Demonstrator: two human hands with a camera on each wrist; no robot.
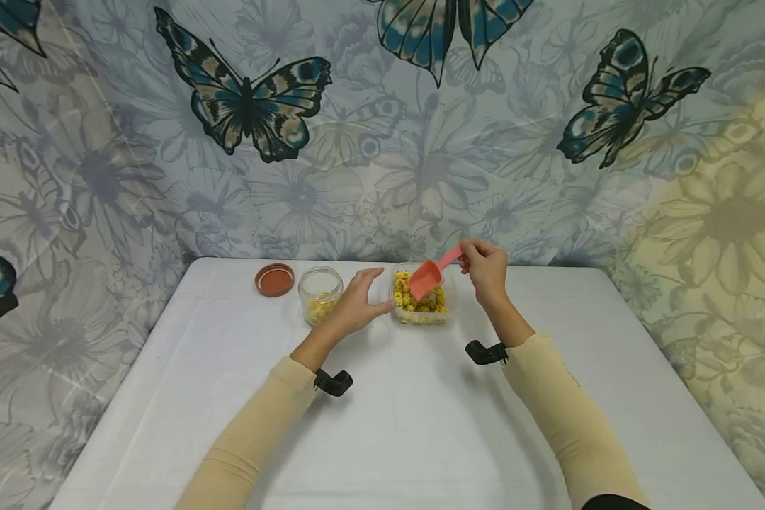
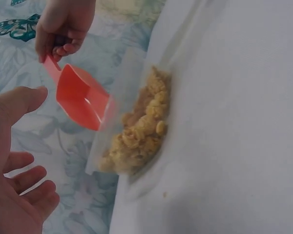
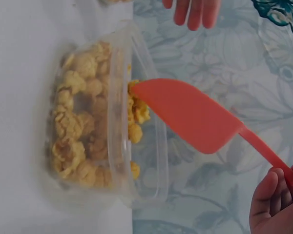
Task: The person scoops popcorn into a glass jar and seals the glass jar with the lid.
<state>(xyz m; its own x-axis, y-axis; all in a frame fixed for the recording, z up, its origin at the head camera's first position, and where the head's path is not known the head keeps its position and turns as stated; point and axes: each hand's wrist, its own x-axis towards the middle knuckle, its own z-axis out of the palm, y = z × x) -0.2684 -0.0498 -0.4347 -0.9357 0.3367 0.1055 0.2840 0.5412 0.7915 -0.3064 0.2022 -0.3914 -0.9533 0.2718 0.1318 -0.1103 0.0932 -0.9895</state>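
Observation:
A coral-pink scoop (image 1: 426, 279) is gripped by its handle in my right hand (image 1: 486, 273). Its bowl tilts down with the tip at the popcorn (image 3: 135, 132) in a clear plastic container (image 1: 421, 319). Seen from the left wrist, the scoop's bowl (image 2: 83, 97) looks empty. My left hand (image 1: 357, 301) hovers between that container and a glass jar (image 1: 320, 283), thumb spread from the fingers and nothing held. Yellow popcorn lies in the lower part of the jar, which has no lid on it; the left forearm and hand partly cover its right side.
A reddish-brown round lid (image 1: 275, 280) lies left of the jar. All of it stands near the back edge of a table with a white cloth (image 1: 395, 425), against a butterfly-patterned backdrop (image 1: 382, 177). A small crumb (image 2: 164, 195) lies on the cloth.

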